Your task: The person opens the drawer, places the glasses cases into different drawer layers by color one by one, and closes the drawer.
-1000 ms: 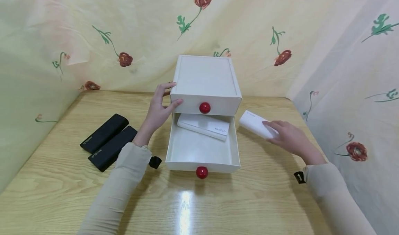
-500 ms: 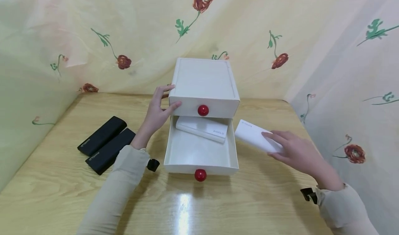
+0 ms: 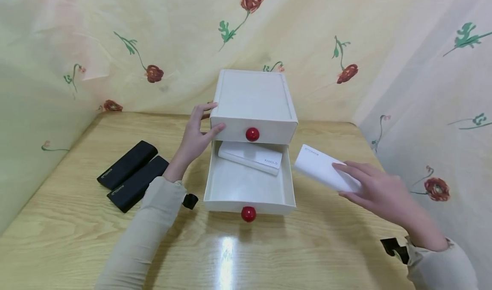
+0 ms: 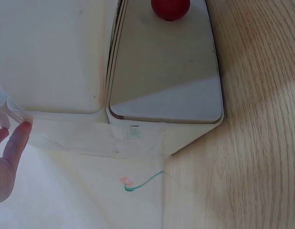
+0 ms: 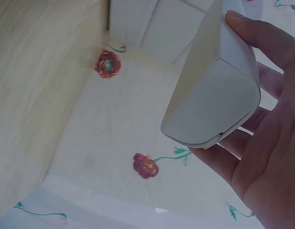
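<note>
Tabletop (image 3: pixel 330 247): two black cases (image 3: pixel 127 165) (image 3: pixel 138 184); hands (image 3: pixel 194 137) (image 3: pixel 380 191) grip one cabinet (image 3: pixel 253 94) (left), one white case (image 3: pixel 324 167) (right).

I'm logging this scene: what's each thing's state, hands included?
Upper drawer: shut
Lower drawer: open
Inner white case: closed, slantwise in the lower drawer
Held white case: looks closed
Farther black case: closed, on the table
Nearer black case: closed, beside it
Left hand: resting against the drawer unit
Right hand: gripping the held white case

Inner white case (image 3: pixel 249 154), lying in drawer (image 3: pixel 221 206): dark lettering, KAN-LD, fourth letter O or G. Two black cases (image 3: pixel 128 164): similar word, pale, hard to read. Outer white case (image 3: pixel 320 168): similar faint lettering, not surely legible.
</note>
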Available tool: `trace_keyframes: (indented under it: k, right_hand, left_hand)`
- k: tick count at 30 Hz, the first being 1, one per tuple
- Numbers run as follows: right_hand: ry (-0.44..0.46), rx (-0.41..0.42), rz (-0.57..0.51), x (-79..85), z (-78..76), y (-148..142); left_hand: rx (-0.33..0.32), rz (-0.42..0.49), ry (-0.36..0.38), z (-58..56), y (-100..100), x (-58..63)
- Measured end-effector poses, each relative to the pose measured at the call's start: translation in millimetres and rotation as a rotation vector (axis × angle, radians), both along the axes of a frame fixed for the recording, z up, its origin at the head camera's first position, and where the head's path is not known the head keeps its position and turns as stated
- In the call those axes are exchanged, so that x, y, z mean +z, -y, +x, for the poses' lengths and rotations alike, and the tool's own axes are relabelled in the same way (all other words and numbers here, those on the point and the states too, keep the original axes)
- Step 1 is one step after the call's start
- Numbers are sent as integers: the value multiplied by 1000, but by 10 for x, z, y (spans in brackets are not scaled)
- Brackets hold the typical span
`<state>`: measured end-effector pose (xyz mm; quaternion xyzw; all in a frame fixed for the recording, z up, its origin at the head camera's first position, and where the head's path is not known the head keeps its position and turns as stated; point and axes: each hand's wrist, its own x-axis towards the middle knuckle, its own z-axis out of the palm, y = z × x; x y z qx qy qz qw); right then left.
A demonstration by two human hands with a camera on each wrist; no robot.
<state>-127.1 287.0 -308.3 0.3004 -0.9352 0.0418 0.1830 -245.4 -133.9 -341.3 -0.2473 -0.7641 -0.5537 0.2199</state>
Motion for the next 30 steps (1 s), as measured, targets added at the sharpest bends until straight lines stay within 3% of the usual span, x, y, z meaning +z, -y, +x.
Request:
trace_keyframes:
  k: [5, 10, 18, 30]
  right_hand:
    - [-91, 71, -6, 138, 24, 88]
    - [-98, 130, -4, 237, 50, 251]
    - [-113, 282, -13, 249, -33, 576]
    - [-26, 310, 85, 195, -151, 1075]
  left_hand:
    - [4, -7, -15, -16, 6, 43]
    - [4, -11, -13, -10, 18, 48]
    - [3, -17, -19, 1, 12, 18]
    - [9, -19, -12, -2, -3, 0]
